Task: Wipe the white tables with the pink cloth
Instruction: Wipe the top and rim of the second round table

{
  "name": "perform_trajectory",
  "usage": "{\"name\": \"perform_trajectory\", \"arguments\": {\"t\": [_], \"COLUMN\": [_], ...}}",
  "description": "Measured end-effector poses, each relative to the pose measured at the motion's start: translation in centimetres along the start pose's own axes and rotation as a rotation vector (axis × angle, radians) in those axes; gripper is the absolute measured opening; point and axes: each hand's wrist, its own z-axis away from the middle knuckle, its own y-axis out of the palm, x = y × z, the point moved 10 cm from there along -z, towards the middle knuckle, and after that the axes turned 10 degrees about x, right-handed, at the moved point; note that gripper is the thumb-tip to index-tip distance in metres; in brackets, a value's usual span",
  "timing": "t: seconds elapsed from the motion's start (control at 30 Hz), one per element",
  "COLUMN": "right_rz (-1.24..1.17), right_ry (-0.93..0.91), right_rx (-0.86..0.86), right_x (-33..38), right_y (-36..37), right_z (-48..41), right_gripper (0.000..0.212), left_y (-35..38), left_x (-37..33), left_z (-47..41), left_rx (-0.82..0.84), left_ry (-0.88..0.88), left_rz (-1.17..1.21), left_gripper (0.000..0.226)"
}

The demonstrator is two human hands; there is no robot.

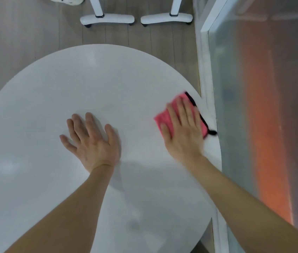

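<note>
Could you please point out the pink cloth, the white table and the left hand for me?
pink cloth [161, 117]: head view, on its uncovered left corner.
white table [90, 79]: head view, on the bare far part of the top.
left hand [93, 143]: head view, on the back of the hand.

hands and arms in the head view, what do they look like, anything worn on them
Both are bare. The left hand and right hand wear no gloves, and no ring, watch or bracelet shows, though the right hand is slightly blurred. The left forearm and right forearm are uncovered to the picture's edge: no sleeve in view.
</note>
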Motion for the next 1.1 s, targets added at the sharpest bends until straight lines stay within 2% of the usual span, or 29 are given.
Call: {"name": "perform_trajectory", "arguments": {"t": [0.13,0.23,0.3,0.43,0.53,0.6,0.77,0.9,0.97,1.03,1.1], "right_rz": [-0.014,-0.004,-0.016,-0.059,-0.015,0.011,0.052,0.099,0.146,0.113,0.029], "right_ry": [-0.152,-0.218,-0.196,0.036,0.079,-0.015,-0.437,-0.741,-0.675,-0.386,-0.135], "right_rx": [-0.071,-0.079,-0.097,-0.072,0.017,0.082,0.121,0.116,0.027,-0.059,-0.076], "right_x": [7.4,7.8,4.4,-4.1,-4.1,-1.0,7.7,6.0,3.2,0.3,0.6], "right_y": [-1.8,-1.8,-1.6,-0.5,1.7,3.5,5.3,3.5,1.3,-1.2,-1.8], "right_z": [-9.9,-11.1,-8.8,0.5,9.1,12.8,15.2,11.3,5.2,-1.7,-4.9], "right_gripper": [0.066,0.066,0.065,0.066,0.068,0.068,0.066,0.065,0.065,0.066,0.07], "left_y": [0.1,0.1,0.0,-0.1,-0.3,-0.4,-0.3,-0.3,-0.8,-1.3,-1.8], "left_x": [0.3,0.4,0.5,0.2,0.0,0.0,0.6,2.9,5.2,7.3,9.5], "left_z": [-0.1,-0.1,-0.1,-0.2,-0.1,-0.1,-0.3,1.3,2.8,4.2,4.9], "left_rx": [-0.036,-0.063,-0.068,-0.063,-0.066,-0.064,-0.052,-0.032,-0.054,-0.073,-0.08], "left_ry": [-0.001,0.012,0.015,0.025,0.027,0.028,0.089,0.155,0.167,0.213,0.235], "left_rz": [-0.002,-0.007,-0.001,0.006,0.023,0.033,0.097,0.094,0.055,0.012,-0.015], "left_gripper": [0.066,0.065,0.066,0.067,0.068,0.068,0.063,0.053,0.056,0.056,0.057]}}
